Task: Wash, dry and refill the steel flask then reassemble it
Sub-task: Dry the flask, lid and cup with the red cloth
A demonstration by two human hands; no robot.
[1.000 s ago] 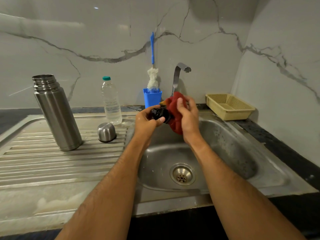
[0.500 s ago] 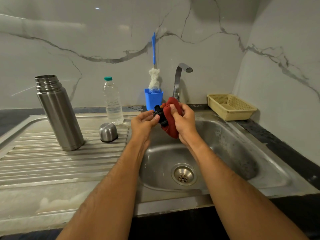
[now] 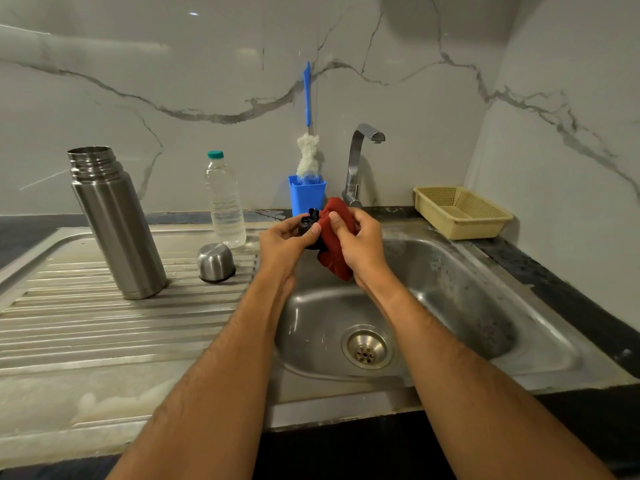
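Observation:
The open steel flask (image 3: 116,223) stands upright on the ribbed drainboard at the left, its mouth uncovered. Its steel cup lid (image 3: 215,262) sits upside down on the drainboard to the right of it. Over the sink basin, my left hand (image 3: 282,242) pinches the small black stopper (image 3: 308,223). My right hand (image 3: 360,245) grips a red cloth (image 3: 334,251) and presses it against the stopper. Most of the stopper is hidden by the cloth and my fingers. A clear water bottle (image 3: 225,202) with a teal cap stands behind the cup lid.
The steel sink (image 3: 460,306) with its drain (image 3: 367,348) lies below my hands. A tap (image 3: 358,161) rises at the back, with a blue holder (image 3: 306,194) and a bottle brush (image 3: 308,147) to its left. A beige basket (image 3: 460,211) sits at the back right.
Both hands have shifted slightly up and back toward the blue holder. The cloth has been worked round the stopper, which has turned in my left fingers.

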